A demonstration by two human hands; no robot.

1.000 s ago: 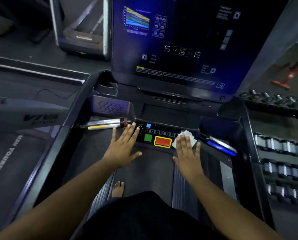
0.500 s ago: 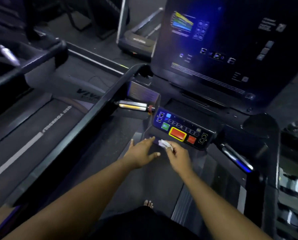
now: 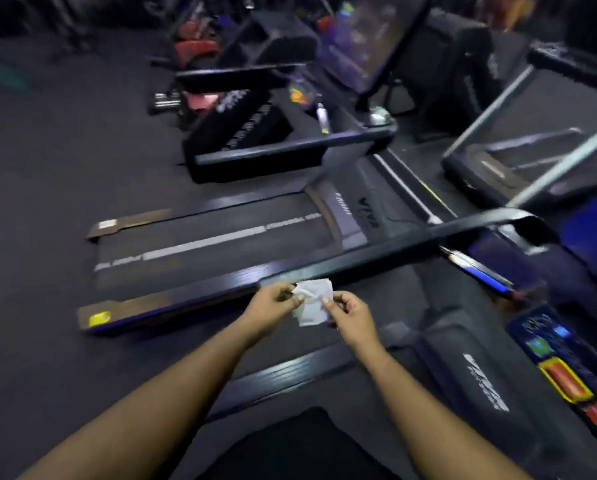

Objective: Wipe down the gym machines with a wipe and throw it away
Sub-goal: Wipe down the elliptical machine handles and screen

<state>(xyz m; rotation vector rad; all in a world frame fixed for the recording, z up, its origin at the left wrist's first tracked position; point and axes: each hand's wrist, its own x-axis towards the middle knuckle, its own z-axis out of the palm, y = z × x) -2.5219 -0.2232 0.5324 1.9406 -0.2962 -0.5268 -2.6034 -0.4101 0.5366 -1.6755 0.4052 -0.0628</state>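
I pinch the wipe (image 3: 312,304) between left hand (image 3: 271,307) and right hand (image 3: 349,315), probably refolding it for a fresh side.

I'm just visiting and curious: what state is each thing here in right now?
wipe: crumpled, held up between both hands.
left hand: pinches the wipe's left edge.
right hand: pinches the wipe's right edge.
handrail: untouched, beyond the hands.
button panel: lit, untouched.
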